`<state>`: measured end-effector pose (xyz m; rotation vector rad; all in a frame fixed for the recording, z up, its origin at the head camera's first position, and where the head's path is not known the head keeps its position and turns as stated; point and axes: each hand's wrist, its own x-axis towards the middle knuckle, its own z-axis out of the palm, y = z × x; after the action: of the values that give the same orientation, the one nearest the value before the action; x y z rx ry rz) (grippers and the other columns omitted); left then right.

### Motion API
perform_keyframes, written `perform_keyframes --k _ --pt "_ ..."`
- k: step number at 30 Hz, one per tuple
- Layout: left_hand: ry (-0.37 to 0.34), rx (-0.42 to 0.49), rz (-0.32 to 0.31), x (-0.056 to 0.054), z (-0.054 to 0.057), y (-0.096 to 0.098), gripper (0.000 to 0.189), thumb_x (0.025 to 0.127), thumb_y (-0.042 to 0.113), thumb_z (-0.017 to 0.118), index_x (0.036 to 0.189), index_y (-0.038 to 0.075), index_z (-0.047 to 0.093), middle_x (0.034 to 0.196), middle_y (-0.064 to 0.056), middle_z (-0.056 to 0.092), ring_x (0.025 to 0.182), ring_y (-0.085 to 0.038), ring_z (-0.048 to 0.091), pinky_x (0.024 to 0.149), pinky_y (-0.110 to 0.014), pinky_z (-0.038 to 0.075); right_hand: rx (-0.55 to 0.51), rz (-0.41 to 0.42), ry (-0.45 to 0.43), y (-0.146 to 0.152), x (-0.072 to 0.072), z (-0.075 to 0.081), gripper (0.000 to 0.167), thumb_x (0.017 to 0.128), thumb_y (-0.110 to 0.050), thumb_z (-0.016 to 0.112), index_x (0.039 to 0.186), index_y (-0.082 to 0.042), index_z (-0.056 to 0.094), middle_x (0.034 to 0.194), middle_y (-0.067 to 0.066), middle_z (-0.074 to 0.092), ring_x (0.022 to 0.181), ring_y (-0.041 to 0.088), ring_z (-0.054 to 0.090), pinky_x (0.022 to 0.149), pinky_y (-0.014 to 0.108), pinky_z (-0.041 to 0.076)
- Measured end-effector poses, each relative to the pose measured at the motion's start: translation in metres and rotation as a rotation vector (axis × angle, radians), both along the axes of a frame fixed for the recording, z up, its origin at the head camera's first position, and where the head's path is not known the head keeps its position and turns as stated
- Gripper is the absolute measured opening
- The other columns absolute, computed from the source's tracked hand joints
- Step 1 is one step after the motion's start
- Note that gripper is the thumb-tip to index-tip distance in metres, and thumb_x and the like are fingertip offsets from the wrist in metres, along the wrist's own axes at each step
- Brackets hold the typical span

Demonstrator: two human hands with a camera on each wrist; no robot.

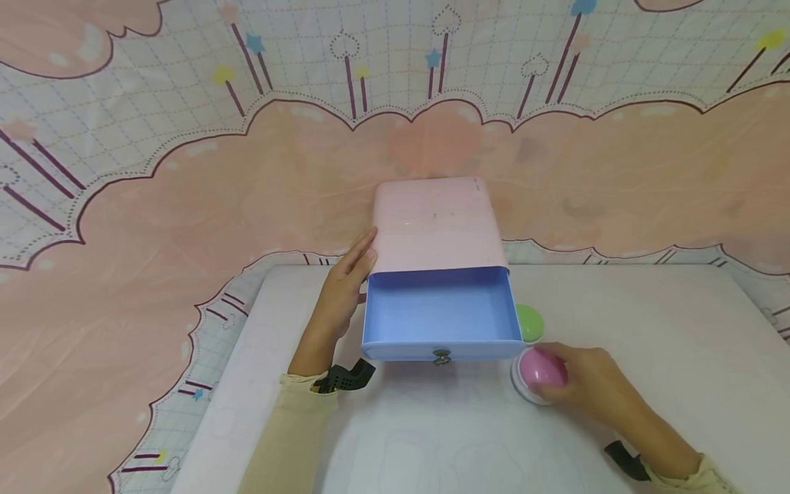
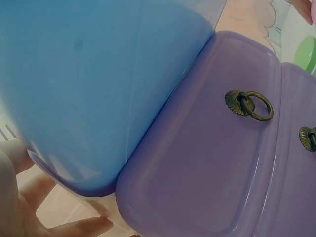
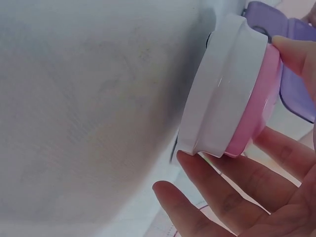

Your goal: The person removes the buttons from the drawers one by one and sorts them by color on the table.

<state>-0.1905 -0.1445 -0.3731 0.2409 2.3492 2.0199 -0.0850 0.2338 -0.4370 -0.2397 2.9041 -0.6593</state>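
Note:
A small drawer chest with a pink top [image 1: 438, 223] stands in the middle, its blue upper drawer [image 1: 441, 309] pulled out with nothing inside. Two purple drawer fronts [image 2: 197, 143] with brass ring pulls show below it in the left wrist view. My left hand [image 1: 345, 288] lies with extended fingers against the chest's left side. At the drawer's front right corner, my right hand [image 1: 586, 377] grips a round push-button buzzer, its pink dome [image 1: 543, 368] set on a white base [image 3: 222, 89]. Thumb and fingers span its rim, close over the table.
Just behind the buzzer, a green round piece [image 1: 531, 322] sits beside the chest, partly hidden by the drawer. The white table [image 1: 648, 309] reaches back to a patterned peach cloth [image 1: 296, 178]. Black straps [image 1: 626, 460] circle both wrists.

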Motion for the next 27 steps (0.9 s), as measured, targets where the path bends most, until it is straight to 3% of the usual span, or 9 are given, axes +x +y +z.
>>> perform_keyframes --k 27 --pt "-0.006 -0.011 0.002 0.0003 0.0006 0.0001 0.049 0.104 0.051 0.052 0.152 0.048 0.043 0.17 0.013 0.022 0.15 -0.038 0.036 0.1 -0.073 0.044 0.006 0.007 0.004 -0.0054 -0.0005 -0.0057 0.073 0.073 -0.046 0.09 0.131 -0.008 0.068 0.11 0.011 0.075 0.092 0.022 0.067 0.081 0.046 0.062"
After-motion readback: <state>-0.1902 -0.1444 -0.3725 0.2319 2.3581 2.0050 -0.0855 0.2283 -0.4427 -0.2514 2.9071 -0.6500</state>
